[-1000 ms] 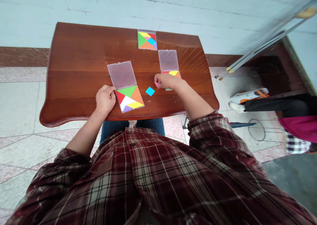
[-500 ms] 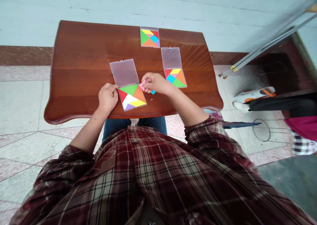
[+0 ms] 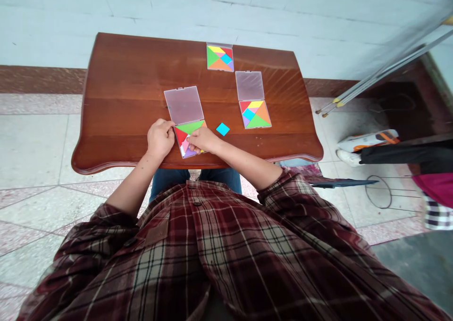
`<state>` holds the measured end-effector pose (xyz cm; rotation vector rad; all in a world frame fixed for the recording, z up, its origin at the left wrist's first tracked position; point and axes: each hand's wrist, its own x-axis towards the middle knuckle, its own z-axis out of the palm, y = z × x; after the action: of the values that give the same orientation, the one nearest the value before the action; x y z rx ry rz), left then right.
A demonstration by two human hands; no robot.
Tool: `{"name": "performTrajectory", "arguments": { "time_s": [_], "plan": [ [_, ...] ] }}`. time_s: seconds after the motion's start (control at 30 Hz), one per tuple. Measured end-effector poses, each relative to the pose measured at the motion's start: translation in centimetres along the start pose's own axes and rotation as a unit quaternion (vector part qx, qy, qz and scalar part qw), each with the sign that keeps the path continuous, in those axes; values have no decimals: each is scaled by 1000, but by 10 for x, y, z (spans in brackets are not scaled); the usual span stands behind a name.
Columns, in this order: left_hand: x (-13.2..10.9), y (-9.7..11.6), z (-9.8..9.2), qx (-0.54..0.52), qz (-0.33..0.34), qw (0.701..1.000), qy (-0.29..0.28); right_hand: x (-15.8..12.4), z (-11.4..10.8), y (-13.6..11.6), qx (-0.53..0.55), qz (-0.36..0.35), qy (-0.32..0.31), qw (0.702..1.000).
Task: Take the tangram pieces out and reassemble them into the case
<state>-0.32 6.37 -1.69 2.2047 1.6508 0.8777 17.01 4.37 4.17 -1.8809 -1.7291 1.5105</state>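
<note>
A tangram case point(image 3: 184, 105) lies unfolded near the front edge of the table, its clear lid tipped back. Green, red, purple and other coloured pieces fill much of its tray, and a bit of white base shows. My left hand point(image 3: 161, 139) is closed, thumb and finger pinching the tray's upper left corner. Over the tray, my right hand point(image 3: 203, 140) pinches a pink tangram piece point(image 3: 185, 144) beside the red one; the hand covers the orange piece and most of the yellow one. A blue square piece point(image 3: 222, 129) lies on the wood right of the case.
A second unfolded tangram case point(image 3: 250, 86) with a filled tray lies to the right. Another filled case point(image 3: 220, 58) sits at the far edge of the brown table point(image 3: 127, 85). On the right are crutches point(image 3: 339, 102) and another person's leg point(image 3: 385, 155).
My right hand has carried the pink piece left and down, from beside the case to over its tray. The blue square is now uncovered. My left hand keeps its place at the corner.
</note>
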Motion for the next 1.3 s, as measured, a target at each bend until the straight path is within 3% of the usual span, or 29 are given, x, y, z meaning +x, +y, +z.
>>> {"name": "performTrajectory", "arguments": {
  "time_s": [0.13,0.27,0.43,1.07,1.3],
  "plan": [
    [0,-1,1,-5,-3,1000,-3,-2,-1,-2,-116,-12,15,993],
    [0,-1,1,-3,-7,1000,-6,-6,-6,-4,-265,-47,34,962],
    [0,1,0,0,-12,1000,-17,-10,-11,-8,-338,-43,21,940],
    [0,0,0,-1,-10,1000,-13,7,-16,-5,-387,-138,-19,911],
    [0,0,0,0,-15,1000,-22,5,-16,-1,-354,-147,-8,923]
  ]
}}
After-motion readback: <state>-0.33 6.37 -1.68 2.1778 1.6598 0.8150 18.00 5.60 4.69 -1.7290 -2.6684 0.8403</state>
